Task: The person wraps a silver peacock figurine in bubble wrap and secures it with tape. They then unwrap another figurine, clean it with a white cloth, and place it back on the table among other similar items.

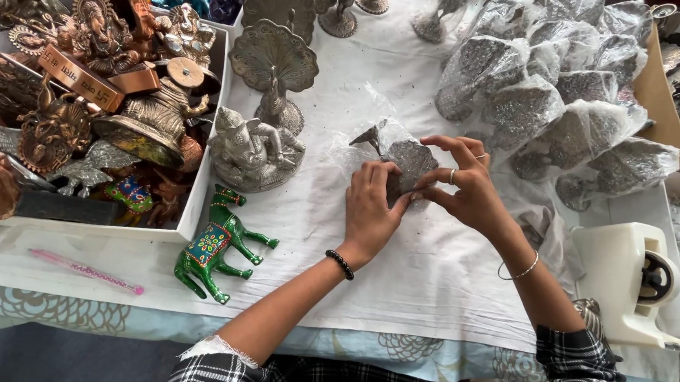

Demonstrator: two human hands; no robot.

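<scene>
Both hands meet over one small grey metal figure (pixel 409 163) that lies on the white cloth (pixel 408 273) near the middle of the desk (pixel 64 318). Crinkled clear plastic wrap (pixel 353 152) lies under the figure and spreads out on its left.

The left hand (pixel 371 209) comes in from below and left. Its grip is closed on the figure's lower left edge, with the fingers curled over the top. The right hand (pixel 469 187) comes in from the right; thumb and fingers pinch the figure's right side and the plastic there, while the upper fingers stay spread above it. So the figure sits between the two grips, held from both sides, a little ahead of the left hand and to the left of the right one.

The figure's long axis runs on a slant, from a pointed tip at the upper left down toward the lower right, where the two hands come together. Both hands are equally close and both touch it.

Just to the left stands a silver statue (pixel 252 151), and a green painted horse (pixel 213 246) stands nearer the desk's front edge. A heap of wrapped figures (pixel 554 83) lies well to the right, and a white tape dispenser (pixel 632 275) sits at the lower right.
</scene>
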